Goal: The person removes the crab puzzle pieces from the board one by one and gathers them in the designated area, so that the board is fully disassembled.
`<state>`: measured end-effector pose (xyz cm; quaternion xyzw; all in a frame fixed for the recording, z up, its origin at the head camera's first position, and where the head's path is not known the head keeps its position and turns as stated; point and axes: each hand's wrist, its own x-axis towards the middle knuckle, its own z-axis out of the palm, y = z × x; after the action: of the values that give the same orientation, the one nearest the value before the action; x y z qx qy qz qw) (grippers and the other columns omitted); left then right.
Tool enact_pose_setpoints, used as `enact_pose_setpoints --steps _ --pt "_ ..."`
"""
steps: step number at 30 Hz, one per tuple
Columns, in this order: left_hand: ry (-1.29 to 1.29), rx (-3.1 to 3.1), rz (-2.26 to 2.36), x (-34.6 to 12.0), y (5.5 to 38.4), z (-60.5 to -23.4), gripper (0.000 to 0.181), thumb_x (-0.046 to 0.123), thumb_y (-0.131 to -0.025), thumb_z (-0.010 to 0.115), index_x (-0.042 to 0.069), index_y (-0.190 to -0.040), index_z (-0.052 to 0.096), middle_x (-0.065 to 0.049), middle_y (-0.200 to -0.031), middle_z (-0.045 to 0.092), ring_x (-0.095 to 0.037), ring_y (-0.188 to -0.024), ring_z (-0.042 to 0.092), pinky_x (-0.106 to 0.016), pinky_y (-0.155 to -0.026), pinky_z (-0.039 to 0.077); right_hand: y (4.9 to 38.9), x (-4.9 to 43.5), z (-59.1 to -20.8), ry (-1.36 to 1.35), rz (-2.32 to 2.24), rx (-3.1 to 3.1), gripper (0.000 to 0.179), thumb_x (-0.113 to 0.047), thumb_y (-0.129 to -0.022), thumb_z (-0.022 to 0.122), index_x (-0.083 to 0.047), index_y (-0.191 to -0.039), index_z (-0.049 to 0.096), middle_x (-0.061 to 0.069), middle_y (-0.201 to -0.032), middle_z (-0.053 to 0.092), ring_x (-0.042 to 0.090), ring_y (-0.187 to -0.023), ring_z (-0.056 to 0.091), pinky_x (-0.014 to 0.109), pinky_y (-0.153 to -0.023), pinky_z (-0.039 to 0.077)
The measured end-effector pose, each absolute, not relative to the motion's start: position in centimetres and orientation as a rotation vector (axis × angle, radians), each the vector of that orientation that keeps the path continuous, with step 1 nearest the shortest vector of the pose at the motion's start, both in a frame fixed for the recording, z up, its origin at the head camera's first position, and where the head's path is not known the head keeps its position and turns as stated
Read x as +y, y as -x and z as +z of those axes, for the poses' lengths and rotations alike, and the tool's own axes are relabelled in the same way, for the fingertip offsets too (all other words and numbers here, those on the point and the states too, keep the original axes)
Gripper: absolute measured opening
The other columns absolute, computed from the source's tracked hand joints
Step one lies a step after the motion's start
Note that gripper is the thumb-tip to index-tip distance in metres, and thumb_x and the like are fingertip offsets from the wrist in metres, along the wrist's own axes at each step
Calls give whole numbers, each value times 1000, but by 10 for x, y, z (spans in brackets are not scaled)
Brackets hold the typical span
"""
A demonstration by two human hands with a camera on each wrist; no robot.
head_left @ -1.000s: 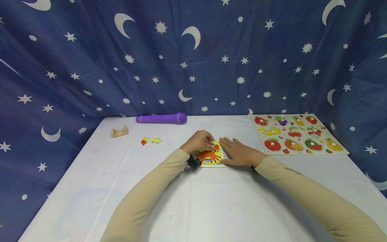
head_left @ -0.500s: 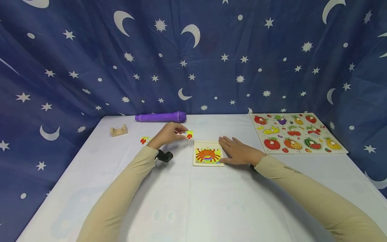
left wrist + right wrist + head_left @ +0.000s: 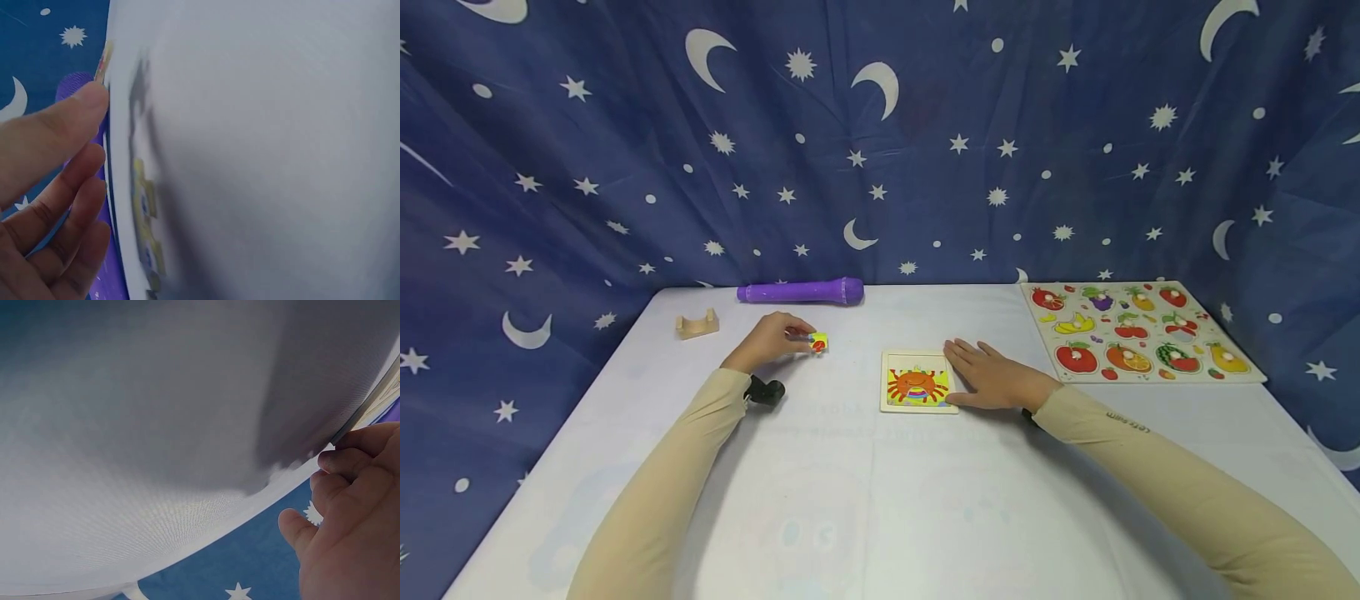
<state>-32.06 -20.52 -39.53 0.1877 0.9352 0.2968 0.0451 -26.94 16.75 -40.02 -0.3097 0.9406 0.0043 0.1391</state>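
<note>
My left hand (image 3: pixel 771 339) pinches a small yellow puzzle piece with a red figure (image 3: pixel 819 342), just above the table's left half. In the left wrist view, the puzzle piece (image 3: pixel 104 61) shows edge-on at the thumb tip. Blurred yellow puzzle pieces (image 3: pixel 147 219) lie on the table below that hand; in the head view the hand hides them. A square wooden puzzle tray (image 3: pixel 917 409) holds a red crab picture, with a bare wood strip along its top. My right hand (image 3: pixel 996 377) rests flat at the tray's right edge, fingers extended.
A purple microphone-shaped toy (image 3: pixel 801 292) lies along the back edge. Left of it stands a small wooden cradle (image 3: pixel 697 324). At the back right lies a fruit peg board (image 3: pixel 1138 335). A starry blue curtain (image 3: pixel 925 208) hangs behind the white table.
My left hand has lifted the yellow piece out of the tray's upper part and carried it left, towards the loose pieces. The right hand has stayed at the tray's edge.
</note>
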Motion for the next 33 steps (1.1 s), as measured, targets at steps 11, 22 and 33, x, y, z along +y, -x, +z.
enact_pose_setpoints --steps 11,22,33 --pt "-576 2849 845 -212 326 -403 34 20 -76 78 4 -105 71 -14 -105 69 -29 -97 59 -42 -89 47 270 167 -402 886 9 2713 89 -58 -90 48 -2 -150 14 14 -158 14 30 -146 11 51 -117 10" --pt "-455 2822 816 -210 325 -401 33 12 -81 73 3 -112 68 -16 -117 65 -33 -110 55 -46 -100 41 269 167 -401 877 6 2714 89 -58 -90 48 -2 -150 14 14 -158 14 30 -146 11 51 -117 10" --pt "-483 2841 809 -211 323 -400 32 10 -79 73 2 -109 69 -17 -114 66 -34 -110 56 -46 -99 42 270 167 -402 875 7 2716 88 -58 -90 48 -2 -150 15 13 -158 14 30 -146 11 51 -117 10"
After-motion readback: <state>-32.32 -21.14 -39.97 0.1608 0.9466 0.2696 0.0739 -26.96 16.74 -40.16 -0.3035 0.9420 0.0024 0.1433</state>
